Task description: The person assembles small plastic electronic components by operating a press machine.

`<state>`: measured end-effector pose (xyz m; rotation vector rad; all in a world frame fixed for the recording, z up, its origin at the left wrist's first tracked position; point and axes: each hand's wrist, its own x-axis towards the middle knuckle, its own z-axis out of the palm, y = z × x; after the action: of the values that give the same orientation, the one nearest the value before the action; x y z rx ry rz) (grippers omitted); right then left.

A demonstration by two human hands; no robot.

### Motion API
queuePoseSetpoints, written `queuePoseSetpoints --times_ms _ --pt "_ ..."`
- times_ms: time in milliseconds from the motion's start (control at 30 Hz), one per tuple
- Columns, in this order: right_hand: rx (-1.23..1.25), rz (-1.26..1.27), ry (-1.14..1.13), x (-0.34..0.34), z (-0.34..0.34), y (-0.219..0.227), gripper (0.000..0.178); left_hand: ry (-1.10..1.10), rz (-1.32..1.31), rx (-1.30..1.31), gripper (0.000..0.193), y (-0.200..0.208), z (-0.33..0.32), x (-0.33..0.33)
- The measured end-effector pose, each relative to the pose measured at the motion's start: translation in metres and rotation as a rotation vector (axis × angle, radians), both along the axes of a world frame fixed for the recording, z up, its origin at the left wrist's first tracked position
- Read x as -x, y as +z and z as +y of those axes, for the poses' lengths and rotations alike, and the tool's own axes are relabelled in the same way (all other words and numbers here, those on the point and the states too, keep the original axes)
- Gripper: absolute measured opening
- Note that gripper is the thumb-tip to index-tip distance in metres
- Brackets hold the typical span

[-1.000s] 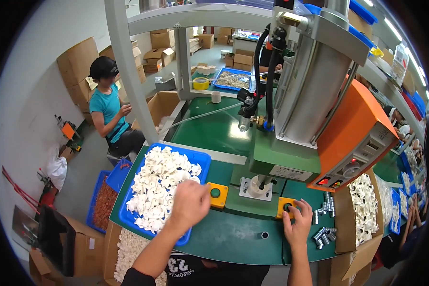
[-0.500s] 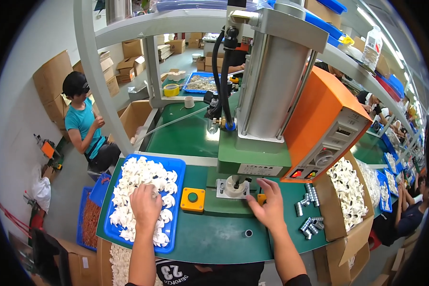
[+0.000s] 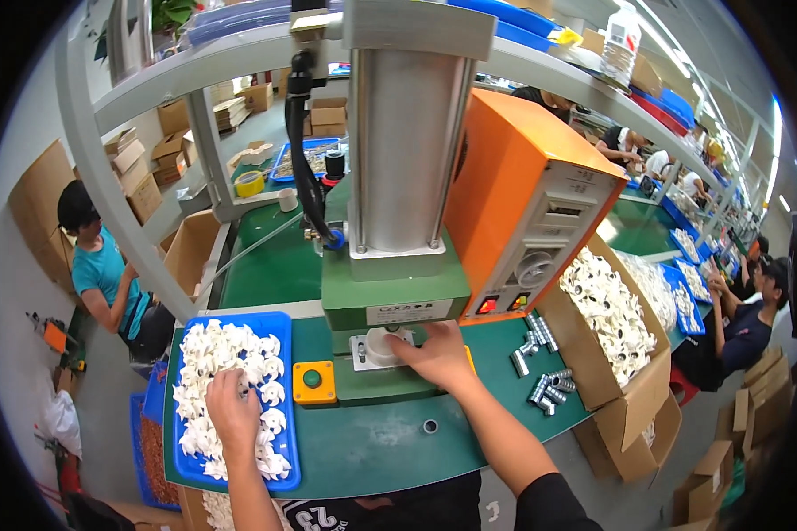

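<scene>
My left hand (image 3: 233, 411) is over a blue tray (image 3: 294, 442) heaped with white finned plastic parts (image 3: 211, 350). Its fingers curl down into the heap, and a small dark bit shows beside the fingertips; what they pinch is hidden. My right hand (image 3: 436, 356) reaches under the green press head (image 3: 398, 288). The thumb lies at a white round part (image 3: 378, 347) seated on the metal fixture plate (image 3: 359, 356). Its other fingers are apart from the thumb, partly in shadow under the head.
A yellow button box (image 3: 314, 383) with a green button stands left of the fixture. Metal sleeves (image 3: 553, 387) lie to the right, one more (image 3: 430, 427) in front. An orange control box (image 3: 522, 195) and a carton (image 3: 580, 372) of white parts flank the press. A person (image 3: 106, 274) sits at left.
My right hand has moved in from the fixture's right side to the white part under the press head. My left hand stays over the tray. The whole view has shifted to the right.
</scene>
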<state>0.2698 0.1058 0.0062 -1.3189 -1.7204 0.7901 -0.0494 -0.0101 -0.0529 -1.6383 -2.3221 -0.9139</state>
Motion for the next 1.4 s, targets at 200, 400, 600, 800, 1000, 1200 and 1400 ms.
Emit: queuePoseSetpoints --times_ms 200,400,600,800,1000,1200,1400 --pt "-0.443 -0.119 -0.192 -0.1 0.017 0.002 0.017 -0.046 -0.005 -0.119 0.038 0.007 -0.004 -0.007" --pt "-0.437 -0.162 -0.164 -0.142 0.018 -0.014 0.021 -0.14 -0.067 -0.182 0.039 0.013 -0.001 -0.012" --pt "-0.48 -0.449 -0.176 -0.136 0.061 -0.047 0.037 -0.204 -0.115 -0.212 0.038 0.021 0.005 -0.017" --pt "-0.402 -0.735 -0.359 -0.15 0.193 -0.1 0.038 -0.441 -0.089 -0.138 0.039 0.032 -0.002 -0.047" --pt "-0.144 -0.788 -0.404 -0.167 0.225 -0.131 0.024 -0.521 -0.093 -0.133 0.038 0.048 -0.006 -0.079" --pt "-0.66 -0.582 -0.19 -0.187 0.172 -0.033 0.016 -0.725 -0.187 -0.21 0.034 0.06 0.037 -0.119" --pt "-0.745 -0.704 -0.577 -0.222 0.096 0.032 0.034 -0.685 -0.129 0.029 0.028 0.065 0.072 -0.141"
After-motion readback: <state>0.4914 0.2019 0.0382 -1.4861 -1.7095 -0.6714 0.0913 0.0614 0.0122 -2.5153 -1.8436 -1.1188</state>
